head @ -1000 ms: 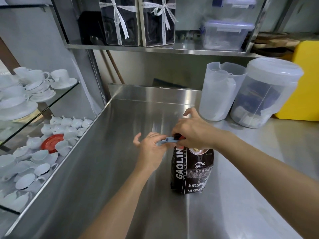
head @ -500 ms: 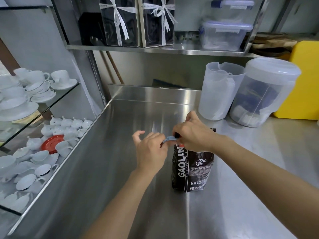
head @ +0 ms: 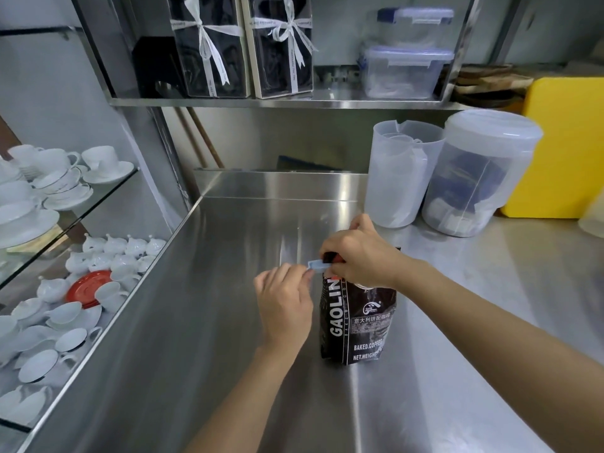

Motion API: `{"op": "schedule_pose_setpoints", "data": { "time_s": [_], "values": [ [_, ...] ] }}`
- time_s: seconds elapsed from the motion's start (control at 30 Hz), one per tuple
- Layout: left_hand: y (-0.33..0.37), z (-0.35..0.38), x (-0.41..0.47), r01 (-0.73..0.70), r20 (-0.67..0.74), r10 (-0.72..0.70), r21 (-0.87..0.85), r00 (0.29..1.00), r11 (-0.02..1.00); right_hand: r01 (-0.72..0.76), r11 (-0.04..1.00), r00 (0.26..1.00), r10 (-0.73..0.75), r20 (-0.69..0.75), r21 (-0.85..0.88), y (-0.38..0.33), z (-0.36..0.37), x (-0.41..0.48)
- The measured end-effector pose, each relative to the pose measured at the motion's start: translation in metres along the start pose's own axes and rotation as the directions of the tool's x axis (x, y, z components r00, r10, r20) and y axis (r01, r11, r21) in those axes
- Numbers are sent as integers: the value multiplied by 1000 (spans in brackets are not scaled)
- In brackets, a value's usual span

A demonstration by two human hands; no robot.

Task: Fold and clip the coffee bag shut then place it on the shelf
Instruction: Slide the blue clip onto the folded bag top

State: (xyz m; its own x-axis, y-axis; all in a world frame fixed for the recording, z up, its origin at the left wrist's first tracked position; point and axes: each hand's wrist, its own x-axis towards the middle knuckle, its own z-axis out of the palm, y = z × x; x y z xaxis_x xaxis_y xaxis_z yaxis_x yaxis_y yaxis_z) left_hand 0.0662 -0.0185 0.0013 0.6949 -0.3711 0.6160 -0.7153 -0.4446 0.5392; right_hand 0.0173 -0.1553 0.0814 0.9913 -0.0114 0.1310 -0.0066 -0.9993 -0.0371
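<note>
A black coffee bag point(head: 358, 322) with white lettering stands upright on the steel counter point(head: 228, 322). Its top is folded over and hidden under my right hand point(head: 361, 256), which grips the fold from above. A pale blue clip point(head: 318, 265) sticks out to the left of the folded top. My left hand point(head: 284, 302) pinches the clip's free end with thumb and fingertips. The steel shelf point(head: 277, 101) runs above the counter at the back.
Two ribboned black gift boxes point(head: 242, 44) and stacked plastic containers point(head: 407, 67) occupy the shelf. A clear jug point(head: 398, 174), a lidded tub point(head: 477, 174) and a yellow board point(head: 565, 148) stand at the counter's back right. Glass shelves of white cups point(head: 58, 256) lie left.
My left hand has slid a little lower and left along the clip, now holding only its end. The right hand stays clamped on the folded bag top.
</note>
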Motion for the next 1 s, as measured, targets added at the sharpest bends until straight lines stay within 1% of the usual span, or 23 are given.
{"op": "schedule_pose_setpoints", "data": {
  "time_s": [0.07,0.1,0.13,0.17,0.2,0.27,0.3,0.33,0.37,0.4,0.47,0.53,0.6,0.67,0.77,0.83,0.9,1.0],
  "values": [
    [-2,-2,2,1,18,0,-54,1000,999,-18,998,1000,17,22,58,6,-8,-3],
    [-3,-2,3,10,24,-8,-82,1000,997,-53,992,998,50,26,118,11,-14,-6],
    [-4,-3,3,21,28,-19,-110,999,994,-101,973,995,99,17,210,16,-22,-11],
    [-5,-3,3,35,31,-31,-139,999,990,-156,930,987,162,9,334,22,-28,-18],
    [-6,-3,3,52,39,-46,-174,998,983,-202,854,974,225,9,479,29,-32,-27],
    [-4,-2,2,105,71,-89,-262,993,959,-230,616,945,327,22,754,48,-31,-46],
    [-2,-2,1,129,85,-108,-298,991,946,-227,488,930,365,39,843,57,-26,-56],
    [0,-2,0,146,92,-123,-320,988,936,-231,386,917,393,67,893,65,-17,-66],
    [2,-2,-1,162,96,-137,-333,986,929,-245,318,908,407,102,916,71,-8,-73],
    [4,-2,-2,180,100,-154,-343,983,922,-268,276,902,409,140,923,74,3,-80],
    [5,-2,-2,220,109,-193,-354,975,909,-310,213,894,397,208,926,73,24,-87],
    [7,-1,-3,242,114,-216,-347,970,906,-322,143,895,367,253,936,67,41,-90],
    [10,0,-5,262,133,-229,-342,964,902,-323,103,902,334,273,941,61,55,-92],
    [10,3,-8,300,164,-256,-371,953,879,-317,94,906,326,271,944,56,66,-94],
    [8,6,-12,388,250,-305,-433,919,813,-298,69,892,375,252,952,54,76,-96],
    [10,6,-14,464,301,-356,-483,885,743,-284,59,883,405,238,957,53,78,-96],
    [13,5,-14,487,282,-398,-545,873,682,-269,58,883,413,223,961,51,79,-97],
    [18,4,-12,473,285,-379,-585,880,658,-256,59,881,425,208,965,51,81,-98]
  ]
}}
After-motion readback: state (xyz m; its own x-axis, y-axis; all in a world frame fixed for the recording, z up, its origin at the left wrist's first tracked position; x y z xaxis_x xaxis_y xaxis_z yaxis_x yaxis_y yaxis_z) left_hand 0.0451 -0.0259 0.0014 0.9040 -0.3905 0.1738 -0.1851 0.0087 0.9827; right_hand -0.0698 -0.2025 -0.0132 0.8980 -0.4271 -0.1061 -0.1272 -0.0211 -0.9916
